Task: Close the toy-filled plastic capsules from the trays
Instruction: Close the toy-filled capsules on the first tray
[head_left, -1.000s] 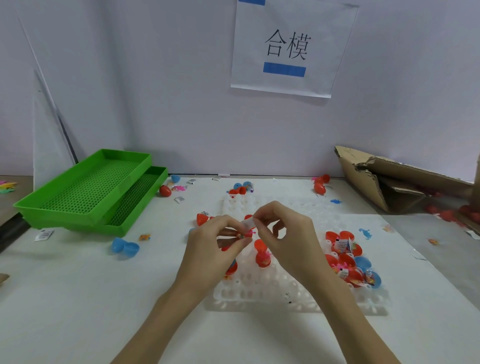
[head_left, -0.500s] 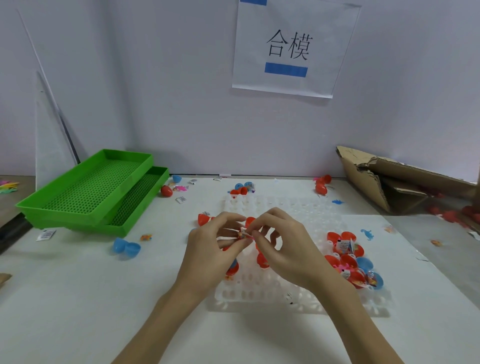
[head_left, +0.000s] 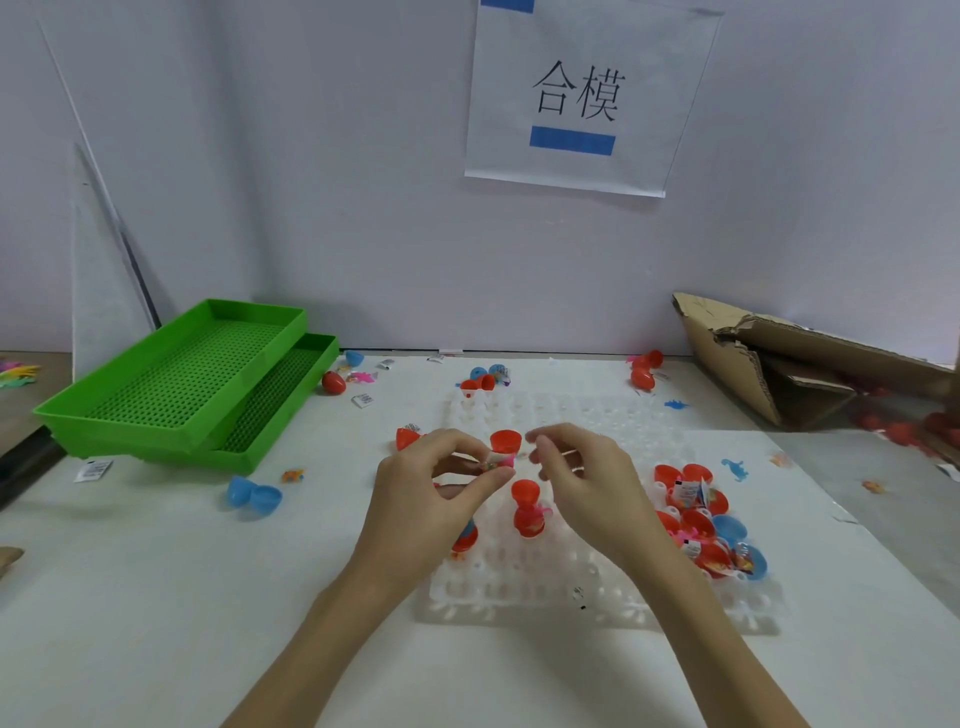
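Note:
A white dimpled tray (head_left: 597, 587) lies on the table in front of me. My left hand (head_left: 431, 499) pinches a small pink toy with a paper slip (head_left: 500, 460) above the tray, next to an open red capsule half (head_left: 506, 440). My right hand (head_left: 587, 478) hovers just right of it with fingers curled and nothing visible in them. Below the hands an open red capsule (head_left: 527, 512) stands in the tray. Several toy-filled red and blue capsule halves (head_left: 701, 525) sit at the tray's right side.
Two stacked green mesh trays (head_left: 182, 384) stand at the left. An open blue capsule (head_left: 253, 496) lies near them. Loose capsules (head_left: 644, 370), small toys and paper slips litter the back of the table. A torn cardboard box (head_left: 810, 364) sits at the right.
My right hand has let go of the toy and drawn slightly right. The left hand still pinches the toy, and a red capsule half now shows between the hands.

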